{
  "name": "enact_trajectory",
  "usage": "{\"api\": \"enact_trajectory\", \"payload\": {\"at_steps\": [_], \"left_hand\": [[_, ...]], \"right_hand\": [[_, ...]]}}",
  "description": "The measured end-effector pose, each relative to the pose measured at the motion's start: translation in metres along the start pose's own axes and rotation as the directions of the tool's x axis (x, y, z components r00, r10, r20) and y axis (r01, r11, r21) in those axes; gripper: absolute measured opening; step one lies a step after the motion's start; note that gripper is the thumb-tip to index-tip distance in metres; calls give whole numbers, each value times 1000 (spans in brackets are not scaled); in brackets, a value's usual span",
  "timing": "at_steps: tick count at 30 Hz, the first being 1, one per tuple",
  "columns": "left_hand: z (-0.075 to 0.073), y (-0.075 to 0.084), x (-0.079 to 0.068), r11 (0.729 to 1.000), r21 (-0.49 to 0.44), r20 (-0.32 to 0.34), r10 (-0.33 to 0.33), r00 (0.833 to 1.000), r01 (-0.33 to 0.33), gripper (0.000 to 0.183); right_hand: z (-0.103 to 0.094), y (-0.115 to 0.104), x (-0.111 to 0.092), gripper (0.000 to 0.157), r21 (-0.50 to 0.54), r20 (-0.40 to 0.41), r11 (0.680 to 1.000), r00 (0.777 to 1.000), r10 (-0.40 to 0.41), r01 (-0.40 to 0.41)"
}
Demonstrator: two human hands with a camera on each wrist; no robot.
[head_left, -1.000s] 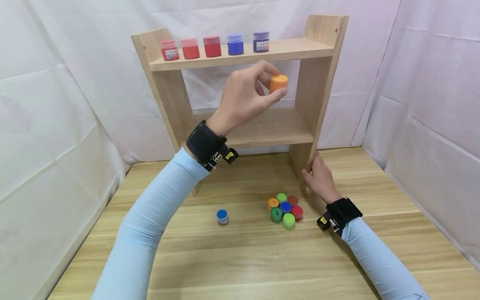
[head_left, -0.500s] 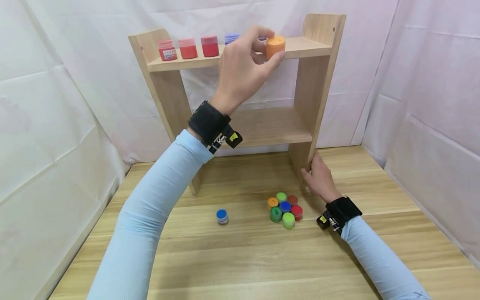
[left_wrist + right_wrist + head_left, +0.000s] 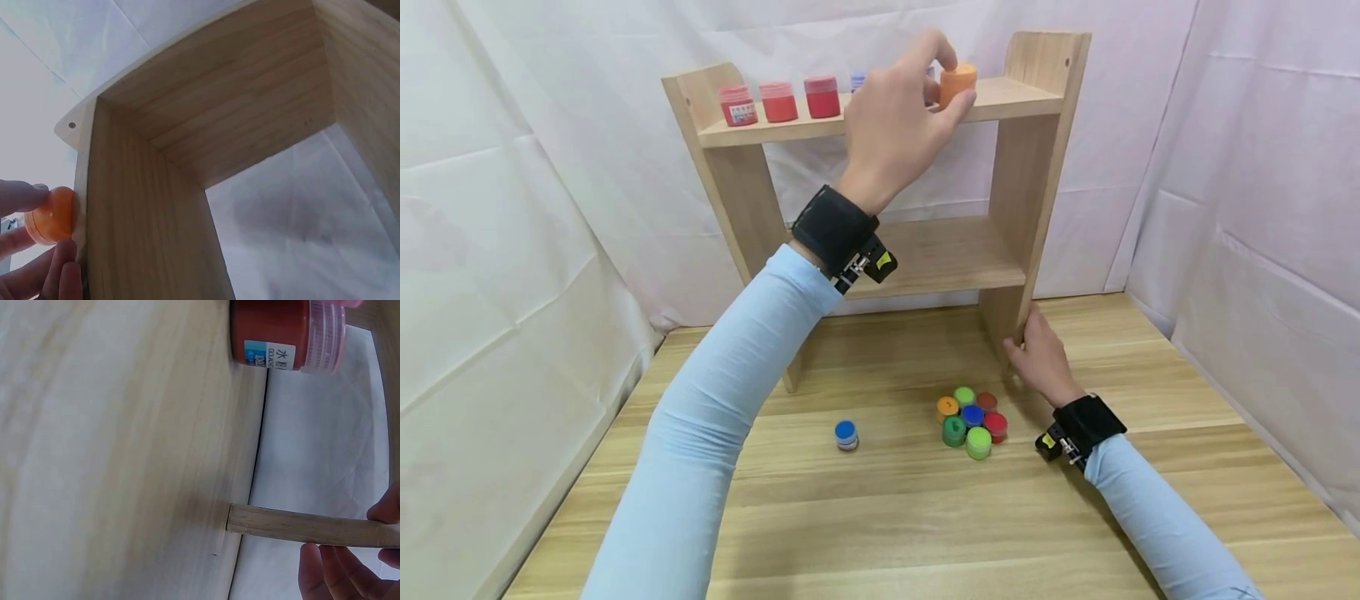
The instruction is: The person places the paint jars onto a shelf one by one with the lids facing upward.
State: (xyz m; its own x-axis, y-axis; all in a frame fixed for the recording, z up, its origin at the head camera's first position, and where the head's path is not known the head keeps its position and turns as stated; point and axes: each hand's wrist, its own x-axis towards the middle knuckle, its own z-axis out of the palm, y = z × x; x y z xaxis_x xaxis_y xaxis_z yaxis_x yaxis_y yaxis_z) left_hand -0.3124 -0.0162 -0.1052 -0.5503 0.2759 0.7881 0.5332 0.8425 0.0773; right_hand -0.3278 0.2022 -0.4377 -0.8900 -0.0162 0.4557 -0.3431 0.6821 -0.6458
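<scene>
My left hand (image 3: 898,129) pinches an orange paint jar (image 3: 957,83) between thumb and fingers at the top board of a wooden shelf (image 3: 880,125). In the left wrist view the orange jar (image 3: 55,215) is at the board's front edge; whether it rests on the board I cannot tell. Low down, my right hand (image 3: 1041,358) grips the shelf's right side panel, thumb on one face and fingers on the other, as the right wrist view shows around the panel (image 3: 300,526). Red jars (image 3: 778,102) stand in a row on the top board; blue ones are partly hidden behind my left hand.
A cluster of paint jars (image 3: 972,417) in green, orange, blue and red stands on the wooden table (image 3: 880,517) near the shelf's right foot. One blue-lidded jar (image 3: 846,435) stands apart to the left. White cloth (image 3: 1240,167) hangs behind and at both sides.
My left hand has risen with the orange jar from below the top board to that board's level, now covering the blue jars. My right hand has stayed on the side panel.
</scene>
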Motion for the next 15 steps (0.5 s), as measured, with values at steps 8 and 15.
{"api": "enact_trajectory", "payload": {"at_steps": [8,15], "left_hand": [[4,0,1,997,71,-15,14,1000,-13,43],[3,0,-1,993,116,48,19,999,-25,57]], "right_hand": [[1,-1,-1,68,5,7,1000,1000,2,-2],[1,-1,-1,69,-3,4,1000,1000,-8,8]]}}
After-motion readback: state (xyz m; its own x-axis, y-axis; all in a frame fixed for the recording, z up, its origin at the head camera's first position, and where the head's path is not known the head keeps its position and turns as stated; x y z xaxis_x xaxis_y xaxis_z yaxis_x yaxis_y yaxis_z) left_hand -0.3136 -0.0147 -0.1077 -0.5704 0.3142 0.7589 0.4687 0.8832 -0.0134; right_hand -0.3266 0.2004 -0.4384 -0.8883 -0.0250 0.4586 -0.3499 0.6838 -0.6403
